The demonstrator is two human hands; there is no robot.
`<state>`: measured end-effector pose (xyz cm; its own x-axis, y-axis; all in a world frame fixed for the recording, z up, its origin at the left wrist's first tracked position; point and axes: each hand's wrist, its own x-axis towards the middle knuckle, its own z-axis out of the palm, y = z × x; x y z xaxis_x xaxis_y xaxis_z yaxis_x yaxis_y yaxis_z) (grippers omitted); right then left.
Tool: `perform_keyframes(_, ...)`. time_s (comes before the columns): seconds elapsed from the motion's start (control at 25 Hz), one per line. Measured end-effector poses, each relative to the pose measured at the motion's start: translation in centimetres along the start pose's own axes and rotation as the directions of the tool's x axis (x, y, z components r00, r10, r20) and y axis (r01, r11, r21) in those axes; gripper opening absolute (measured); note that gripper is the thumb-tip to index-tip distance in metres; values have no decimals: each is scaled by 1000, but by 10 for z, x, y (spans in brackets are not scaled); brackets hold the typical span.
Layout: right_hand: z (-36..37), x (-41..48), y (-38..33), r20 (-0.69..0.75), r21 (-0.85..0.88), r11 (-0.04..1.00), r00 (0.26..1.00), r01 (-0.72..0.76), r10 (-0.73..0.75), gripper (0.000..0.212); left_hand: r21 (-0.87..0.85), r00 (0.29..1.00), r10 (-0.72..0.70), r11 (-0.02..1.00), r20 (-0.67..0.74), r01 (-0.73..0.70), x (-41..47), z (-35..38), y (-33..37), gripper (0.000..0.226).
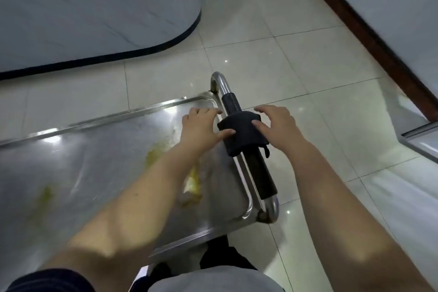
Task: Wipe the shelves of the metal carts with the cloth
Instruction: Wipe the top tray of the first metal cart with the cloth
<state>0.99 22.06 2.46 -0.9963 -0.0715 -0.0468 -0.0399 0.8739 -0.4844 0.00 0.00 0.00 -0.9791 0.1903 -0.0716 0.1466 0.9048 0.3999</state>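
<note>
Left hand [201,123] and right hand [276,121] spread open, thumbs seemingly touching black cloth [241,135], draped over cart handle [257,173] at shelf [94,149] end

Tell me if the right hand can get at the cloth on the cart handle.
Likely yes: the right hand sits right beside the cloth draped over the handle, thumb at its edge, nothing between them.

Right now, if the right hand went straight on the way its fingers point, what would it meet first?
Likely the black foam grip of the cart's steel handle, just beyond the black cloth draped over it. The right hand angles forward-left toward it; depth is unclear.
</note>
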Motion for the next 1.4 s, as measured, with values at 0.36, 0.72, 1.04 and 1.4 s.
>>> perform_keyframes(0.36, 1, 44, 14, 422, 306, 941, 907, -146, 4, 39, -371, 924, -26, 911, 382, 179, 29, 11, -5, 50)
perform_keyframes(0.72, -10, 24, -11, 182, 64, 997, 982, 40, -51, 21, -364, 997, -8, 931, 73, 34, -6, -8, 4, 27)
perform_keyframes(1.04, -8, -73, -81, -92, -57, 973, 969, 225, -229, 38, 0, 924, 178, 982, -339, -189, -109, -53, 0, 23)
perform_keyframes(1.4, 94, -199, -98, 85, 47, 982, 979, 182, -186, 32, -33, 997, 31, 999, -75, -33, -250, 4, -64, 28)
